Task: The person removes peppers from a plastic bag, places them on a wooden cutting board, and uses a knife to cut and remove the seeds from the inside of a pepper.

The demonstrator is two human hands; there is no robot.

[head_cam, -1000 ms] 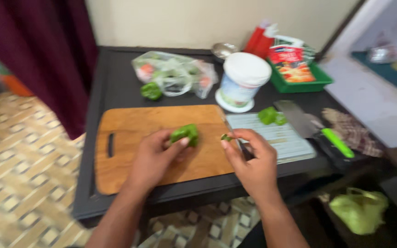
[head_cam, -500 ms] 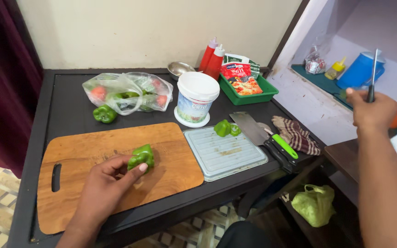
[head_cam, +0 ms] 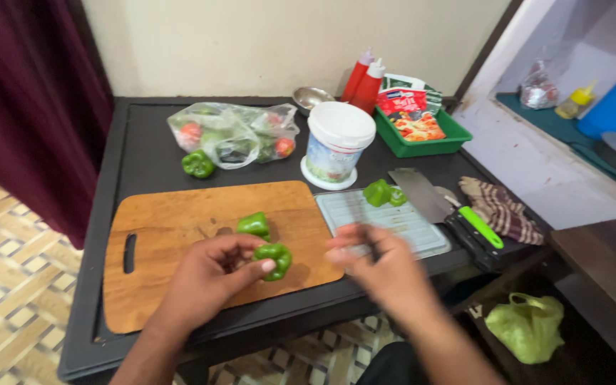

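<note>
A: Black table point(head_cam: 144, 153) against a cream wall, maroon curtain point(head_cam: 30, 107) on the left, patterned floor below. What's on the wooden cutting board point(head_cam: 172, 249)?

B: Two green capsicum pieces. One piece point(head_cam: 254, 225) lies loose mid-board. The other piece point(head_cam: 274, 259) is pinched by the left hand point(head_cam: 204, 281), thumb and fingertips closed on it, just above the board.

A: Right hand?

B: Right hand point(head_cam: 383, 267) is blurred, hovering at the board's right edge over the small grey board point(head_cam: 408, 232). Fingers look half curled, can't tell if it holds anything.

A: Other stuff?

B: More capsicum chunks point(head_cam: 383, 193) on the grey board. Cleaver with green handle point(head_cam: 450, 210) beside it, checked cloth point(head_cam: 500, 207) next to that. White tub point(head_cam: 336, 142) behind, plastic bag of vegetables point(head_cam: 233, 132), whole capsicum point(head_cam: 197, 164) near the bag, two red squeeze bottles point(head_cam: 363, 78), green tray of packets point(head_cam: 422, 132), small steel bowl point(head_cam: 311, 97). Green bag point(head_cam: 529, 328) on the floor.
</note>
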